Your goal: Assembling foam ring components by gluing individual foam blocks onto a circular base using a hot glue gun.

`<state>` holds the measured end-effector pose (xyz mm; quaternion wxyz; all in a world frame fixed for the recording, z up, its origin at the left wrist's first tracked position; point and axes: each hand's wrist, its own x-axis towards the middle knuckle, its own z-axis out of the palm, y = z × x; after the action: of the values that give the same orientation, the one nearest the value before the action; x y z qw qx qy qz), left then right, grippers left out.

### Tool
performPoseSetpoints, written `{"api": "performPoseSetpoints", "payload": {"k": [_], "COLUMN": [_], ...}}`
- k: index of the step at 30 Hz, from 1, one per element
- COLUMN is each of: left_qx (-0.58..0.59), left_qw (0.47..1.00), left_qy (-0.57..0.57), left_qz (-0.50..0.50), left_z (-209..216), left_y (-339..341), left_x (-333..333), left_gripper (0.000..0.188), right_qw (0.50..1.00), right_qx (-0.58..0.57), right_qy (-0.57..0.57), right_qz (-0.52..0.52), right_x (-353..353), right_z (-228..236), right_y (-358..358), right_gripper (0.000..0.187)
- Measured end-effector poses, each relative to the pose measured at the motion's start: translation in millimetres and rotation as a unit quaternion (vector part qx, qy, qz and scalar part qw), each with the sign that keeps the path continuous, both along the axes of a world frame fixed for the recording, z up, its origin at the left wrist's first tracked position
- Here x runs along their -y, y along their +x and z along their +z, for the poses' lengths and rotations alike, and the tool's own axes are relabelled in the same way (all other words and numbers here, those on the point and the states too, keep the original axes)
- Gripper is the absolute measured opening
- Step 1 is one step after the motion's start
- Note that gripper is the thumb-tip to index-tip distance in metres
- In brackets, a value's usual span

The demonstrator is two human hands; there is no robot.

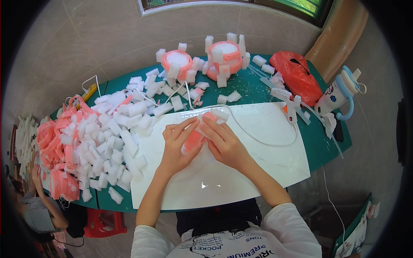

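Both of my hands meet over a white board (258, 167), around a pink and white foam piece (192, 141). My left hand (177, 139) is closed on its left side, with the thumb near the lower end. My right hand (226, 144) presses its fingers on the upper right part, beside a white foam block (220, 114) that juts out at the far end. My fingers cover much of the piece. To the right, a white glue gun (291, 108) rests at the board's far edge, its cord curving over the board.
White foam blocks (112, 142) and pink foam strips (53, 139) are heaped at left. Two pink rings with white blocks (177, 62) (224, 56) stand at the back. A red plastic bag (297, 77) and a tumbler (337, 94) stand at right. Another person's arm (49, 206) shows at far left.
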<state>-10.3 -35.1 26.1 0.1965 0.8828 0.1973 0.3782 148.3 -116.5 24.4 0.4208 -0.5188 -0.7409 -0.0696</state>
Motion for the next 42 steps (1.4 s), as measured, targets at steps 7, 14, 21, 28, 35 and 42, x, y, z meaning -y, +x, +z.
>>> {"api": "performPoseSetpoints", "payload": {"k": [7, 14, 21, 28, 35, 42], "left_qx": [0.160, -0.069, -0.129, -0.042, 0.157, 0.233], "left_qw": [0.976, 0.971, 0.946, 0.957, 0.955, 0.939], "left_qy": [-0.127, -0.230, -0.290, -0.288, -0.245, -0.245], "left_qz": [0.078, 0.024, -0.065, 0.007, 0.051, 0.061], "left_z": [-14.2, -44.3, -35.8, -52.6, -51.9, -30.7], "left_y": [-12.4, -16.0, -8.5, 10.1, 6.1, -2.7], "left_x": [-29.0, -47.5, -31.6, -22.1, -34.7, -32.1], "left_gripper": [0.033, 0.033, 0.045, 0.037, 0.028, 0.041], "right_qw": [0.999, 0.997, 0.990, 0.979, 0.968, 0.950], "right_qx": [-0.036, -0.045, -0.085, -0.118, -0.196, -0.251], "right_qy": [0.003, -0.010, -0.001, 0.027, -0.033, -0.117], "right_qz": [-0.024, -0.064, -0.111, -0.161, -0.155, -0.145], "right_x": [-1.5, -3.0, -6.1, -9.0, -7.5, -11.2], "right_z": [0.7, -0.2, -3.8, -12.5, -6.9, -21.7], "right_y": [10.9, 20.7, 25.9, 34.0, 30.3, 15.2], "right_gripper": [0.045, 0.046, 0.044, 0.039, 0.042, 0.052]}}
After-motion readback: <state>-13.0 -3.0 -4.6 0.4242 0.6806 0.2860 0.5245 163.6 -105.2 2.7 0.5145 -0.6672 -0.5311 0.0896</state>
